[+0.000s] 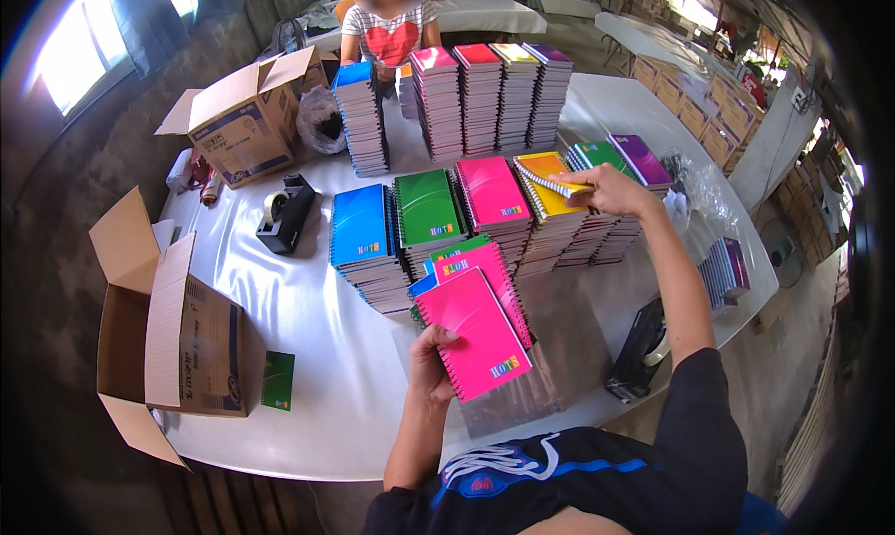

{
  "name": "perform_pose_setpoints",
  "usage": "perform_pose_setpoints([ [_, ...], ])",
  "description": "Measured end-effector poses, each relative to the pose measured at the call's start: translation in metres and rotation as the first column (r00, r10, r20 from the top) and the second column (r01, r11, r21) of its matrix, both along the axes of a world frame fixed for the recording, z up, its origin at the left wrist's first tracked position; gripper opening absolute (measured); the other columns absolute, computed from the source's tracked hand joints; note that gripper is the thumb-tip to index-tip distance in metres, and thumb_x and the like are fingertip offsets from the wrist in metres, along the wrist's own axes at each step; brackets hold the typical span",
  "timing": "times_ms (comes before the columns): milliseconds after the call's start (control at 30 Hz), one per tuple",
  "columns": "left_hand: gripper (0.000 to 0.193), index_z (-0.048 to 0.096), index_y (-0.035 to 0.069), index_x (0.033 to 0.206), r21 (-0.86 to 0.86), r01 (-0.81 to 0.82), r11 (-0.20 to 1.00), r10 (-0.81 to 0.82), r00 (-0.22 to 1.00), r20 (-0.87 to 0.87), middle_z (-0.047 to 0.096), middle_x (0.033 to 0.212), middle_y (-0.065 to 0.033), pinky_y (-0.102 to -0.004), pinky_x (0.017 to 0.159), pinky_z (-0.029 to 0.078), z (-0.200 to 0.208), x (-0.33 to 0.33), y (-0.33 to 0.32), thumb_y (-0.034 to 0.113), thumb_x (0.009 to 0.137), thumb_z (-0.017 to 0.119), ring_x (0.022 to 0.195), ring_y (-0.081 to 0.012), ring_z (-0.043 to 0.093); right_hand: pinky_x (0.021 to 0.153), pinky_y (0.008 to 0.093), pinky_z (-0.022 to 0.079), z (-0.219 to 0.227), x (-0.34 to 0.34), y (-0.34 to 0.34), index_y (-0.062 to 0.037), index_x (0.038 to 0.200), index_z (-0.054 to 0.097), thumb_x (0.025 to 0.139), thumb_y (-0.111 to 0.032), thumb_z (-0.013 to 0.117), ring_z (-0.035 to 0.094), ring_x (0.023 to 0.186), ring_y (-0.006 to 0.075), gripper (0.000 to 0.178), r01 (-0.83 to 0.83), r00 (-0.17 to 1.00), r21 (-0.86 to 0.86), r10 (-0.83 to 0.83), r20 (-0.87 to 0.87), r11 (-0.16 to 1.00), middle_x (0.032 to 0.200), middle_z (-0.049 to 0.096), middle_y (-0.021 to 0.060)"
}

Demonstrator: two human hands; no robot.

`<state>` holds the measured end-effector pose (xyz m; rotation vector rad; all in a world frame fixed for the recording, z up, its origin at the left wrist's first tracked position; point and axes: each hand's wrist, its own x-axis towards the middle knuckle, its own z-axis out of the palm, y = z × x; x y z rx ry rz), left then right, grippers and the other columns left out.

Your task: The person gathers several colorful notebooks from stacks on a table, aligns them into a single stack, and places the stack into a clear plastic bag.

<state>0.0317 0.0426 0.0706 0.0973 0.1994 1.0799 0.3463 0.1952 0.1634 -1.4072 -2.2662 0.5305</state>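
"While the left hand point(433, 360) is gripping a fan of spiral notebooks point(475, 316), which one is lying on top?"

"A pink notebook point(471, 335). It is extending up and to the right of that hand, the thumb pressing its cover near the spiral. Pink, green and blue covers are peeking out behind."

"And the right hand point(606, 190)?"

"It is pinching a yellow notebook point(543, 174), which is tilting over the yellow stack point(550, 241), just left of the hand."

"Is any writing showing?"

"Small multicoloured block letters are brightening several covers, and dark print is marking the lower cardboard box point(213, 344) and the upper cardboard box point(238, 134)."

"What is surrounding all this?"

"A blue stack point(362, 241), a green stack point(431, 218) and a pink stack point(499, 204) are standing in the same row, with taller stacks point(480, 97) rising behind. Leftward, a black tape dispenser point(289, 220) is resting on the white table point(317, 414). Across it, a person point(390, 36) in a striped, heart-printed shirt is facing this way."
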Motion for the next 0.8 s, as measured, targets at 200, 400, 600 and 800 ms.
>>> perform_pose_setpoints([
  [200, 0.055, 0.043, 0.003, 0.128, 0.074, 0.002, 0.997, 0.004, 0.997, -0.077, 0.056, 0.118, -0.0132, -0.045, 0.093, 0.046, 0.002, 0.011, 0.001, 0.026, 0.08, 0.059, 0.108, -0.0274, 0.057, 0.093, 0.0426, 0.044, 0.025, -0.056, -0.064, -0.0095, 0.113, 0.063, 0.079, -0.016, 0.064, 0.063, 0.099, 0.0215, 0.034, 0.003, 1.0, 0.704, -0.024, 0.02, 0.71, 0.109, 0.065, 0.0098],
  [400, 0.071, 0.04, 0.004, 0.133, 0.179, -0.032, 0.983, 0.006, 0.989, 0.145, 0.053, 0.126, -0.0156, -0.0449, 0.097, 0.044, -0.02, 0.021, 0.006, 0.043, 0.08, 0.066, 0.113, -0.0295, 0.054, 0.1, 0.0697, 0.021, -0.014, -0.131, -0.172, -0.0092, 0.118, 0.059, 0.079, -0.031, 0.06, 0.048, 0.12, 0.0218, 0.045, -0.343, 0.878, 0.569, 0.039, 0.478, 0.747, 0.118, 0.058, 0.0069],
  [600, 0.06, 0.043, -0.002, 0.126, 0.018, 0.028, 0.999, -0.029, 0.999, 0.03, 0.057, 0.117, -0.0189, -0.0443, 0.093, 0.047, -0.012, 0.026, 0.001, 0.01, 0.069, 0.056, 0.104, -0.0336, 0.059, 0.108, 0.0601, 0.013, 0.031, -0.018, -0.087, -0.0177, 0.143, 0.031, 0.059, -0.048, 0.077, 0.019, 0.139, 0.0288, 0.1, 0.09, 0.912, 0.322, -0.208, 0.353, 0.942, 0.151, 0.02, 0.0118],
  [800, 0.059, 0.044, -0.002, 0.124, 0.033, 0.077, 0.996, -0.077, 0.997, -0.012, 0.058, 0.113, -0.0185, -0.0437, 0.092, 0.048, -0.006, 0.043, 0.013, 0.011, 0.069, 0.057, 0.103, -0.0329, 0.06, 0.095, 0.043, 0.042, -0.029, 0.069, -0.052, -0.0128, 0.125, 0.055, 0.073, -0.008, 0.07, 0.053, 0.115, 0.027, 0.055, 0.255, 0.905, 0.404, -0.364, 0.221, 0.879, 0.127, 0.053, 0.0135],
])
